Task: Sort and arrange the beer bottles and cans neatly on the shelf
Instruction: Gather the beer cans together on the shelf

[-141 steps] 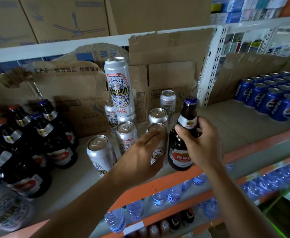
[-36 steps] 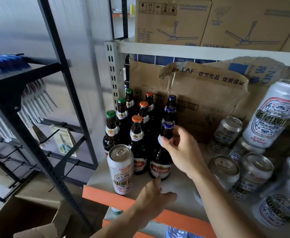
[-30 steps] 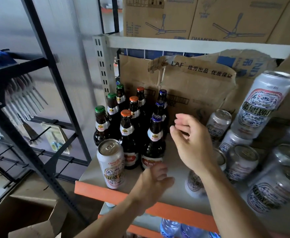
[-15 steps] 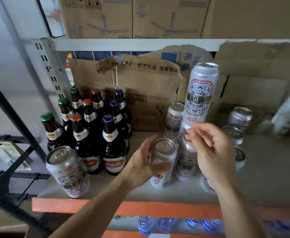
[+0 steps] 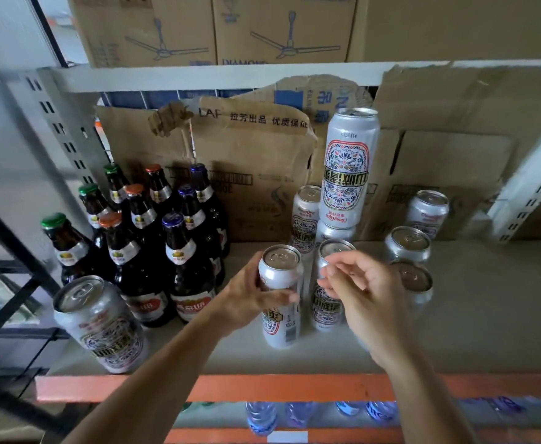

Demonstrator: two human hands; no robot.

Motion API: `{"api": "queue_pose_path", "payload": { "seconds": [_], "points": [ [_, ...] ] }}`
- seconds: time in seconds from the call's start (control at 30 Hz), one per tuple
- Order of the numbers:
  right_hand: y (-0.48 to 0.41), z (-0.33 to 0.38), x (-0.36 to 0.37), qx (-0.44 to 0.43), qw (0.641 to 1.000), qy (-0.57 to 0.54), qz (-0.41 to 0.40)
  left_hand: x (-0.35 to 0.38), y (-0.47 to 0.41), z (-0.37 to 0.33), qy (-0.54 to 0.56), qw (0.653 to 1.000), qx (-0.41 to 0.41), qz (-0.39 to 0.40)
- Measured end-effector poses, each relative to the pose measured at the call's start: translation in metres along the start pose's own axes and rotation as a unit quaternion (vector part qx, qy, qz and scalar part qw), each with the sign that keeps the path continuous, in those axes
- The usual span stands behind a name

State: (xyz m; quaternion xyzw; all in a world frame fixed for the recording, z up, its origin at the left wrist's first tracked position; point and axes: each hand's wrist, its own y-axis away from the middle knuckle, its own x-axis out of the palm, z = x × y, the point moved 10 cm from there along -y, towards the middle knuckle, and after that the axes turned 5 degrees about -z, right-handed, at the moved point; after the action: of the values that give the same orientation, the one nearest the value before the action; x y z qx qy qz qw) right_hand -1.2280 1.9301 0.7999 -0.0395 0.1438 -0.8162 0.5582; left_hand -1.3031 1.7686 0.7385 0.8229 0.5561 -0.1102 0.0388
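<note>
The left hand [image 5: 250,299] wraps fingers and thumb round the upper half of a tall silver aluminium beer can with a red-and-blue patterned label [image 5: 278,328]. The can stands upright, long axis vertical, on the grey metal shelf with an orange front lip [image 5: 218,387]. Just to its right the right hand [image 5: 368,296] hovers with fingers loosely bent and holds nothing. Its fingertips are near the rim of a second matching can [image 5: 327,309], and whether they touch it I cannot tell. Beyond and to the right of both hands are the other silver cans, one of them a taller can stacked on top of another [image 5: 347,168]. To the left of the left hand stands the block of dark glass beer bottles with green, orange and blue caps [image 5: 154,235]. One stray silver can [image 5: 99,325] sits alone further left, at the shelf's front edge. The left hand is nearer the stray, so that pick is probably its job, while the gripped can likely needs only a short upright slide rightward.
</note>
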Motion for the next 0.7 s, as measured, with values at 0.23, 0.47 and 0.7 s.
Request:
{"api": "queue_pose_path", "payload": {
  "seconds": [0.23, 0.47, 0.7],
  "points": [
    [-0.010, 0.005, 0.013, -0.022, 1.000, 0.013, 0.011, 0.006, 0.002, 0.017, -0.011, 0.999, -0.027, 0.017],
    [-0.017, 0.007, 0.013, -0.012, 1.000, -0.019, 0.005, 0.010, 0.014, 0.061, -0.063, 0.994, -0.092, 0.010],
    [-0.022, 0.023, -0.009, -0.032, 0.995, -0.058, -0.075, 0.016, 0.018, 0.092, -0.153, 0.981, -0.115, 0.022]
  ]
}}
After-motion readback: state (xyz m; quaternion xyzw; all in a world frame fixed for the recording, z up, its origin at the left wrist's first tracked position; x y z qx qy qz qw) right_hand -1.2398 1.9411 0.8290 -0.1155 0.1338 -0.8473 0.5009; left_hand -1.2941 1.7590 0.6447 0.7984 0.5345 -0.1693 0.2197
